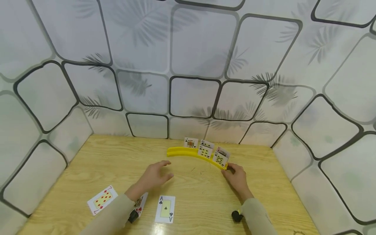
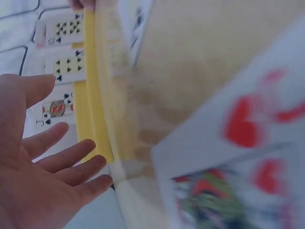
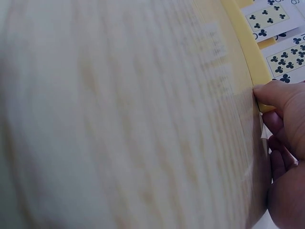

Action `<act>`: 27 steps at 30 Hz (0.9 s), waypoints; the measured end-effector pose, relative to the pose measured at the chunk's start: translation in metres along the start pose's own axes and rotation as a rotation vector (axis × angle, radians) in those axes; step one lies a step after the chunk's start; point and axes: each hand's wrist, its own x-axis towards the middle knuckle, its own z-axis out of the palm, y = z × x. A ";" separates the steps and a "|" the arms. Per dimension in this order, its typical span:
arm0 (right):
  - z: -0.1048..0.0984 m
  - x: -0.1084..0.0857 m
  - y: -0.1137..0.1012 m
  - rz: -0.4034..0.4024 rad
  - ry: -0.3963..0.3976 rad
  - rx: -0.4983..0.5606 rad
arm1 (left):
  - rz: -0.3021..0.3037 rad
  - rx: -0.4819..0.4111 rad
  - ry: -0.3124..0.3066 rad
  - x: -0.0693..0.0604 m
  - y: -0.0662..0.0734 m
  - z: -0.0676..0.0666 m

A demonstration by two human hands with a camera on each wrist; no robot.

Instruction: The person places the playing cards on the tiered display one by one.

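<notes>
A curved yellow card holder (image 1: 181, 151) lies on the wooden table, with several playing cards upright in it. A jack (image 1: 191, 142) stands toward its left part, a six of clubs (image 1: 205, 151) in the middle and a ten of clubs (image 1: 220, 159) near the right end; other cards show behind the last two. At the right end, my right hand (image 1: 237, 179) pinches the holder between thumb and fingers, clearest in the right wrist view. My left hand (image 1: 152, 176) hovers over the table in front of the holder, its fingers spread and holding nothing.
Face up near the front lie a seven of diamonds (image 1: 102, 199) and an ace of clubs (image 1: 165, 209). A red face card (image 1: 141, 205) with hearts is partly hidden under my left forearm. A patterned wall (image 1: 194, 98) encloses the table's back and sides.
</notes>
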 end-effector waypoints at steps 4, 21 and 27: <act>0.001 0.000 0.001 -0.002 0.006 -0.002 | -0.003 0.016 -0.065 -0.021 0.000 0.001; 0.002 0.000 0.003 -0.005 0.010 -0.016 | 0.106 0.172 -0.231 -0.081 0.003 -0.001; 0.002 -0.001 0.002 -0.007 0.016 -0.021 | 0.076 0.184 -0.254 -0.088 0.001 0.002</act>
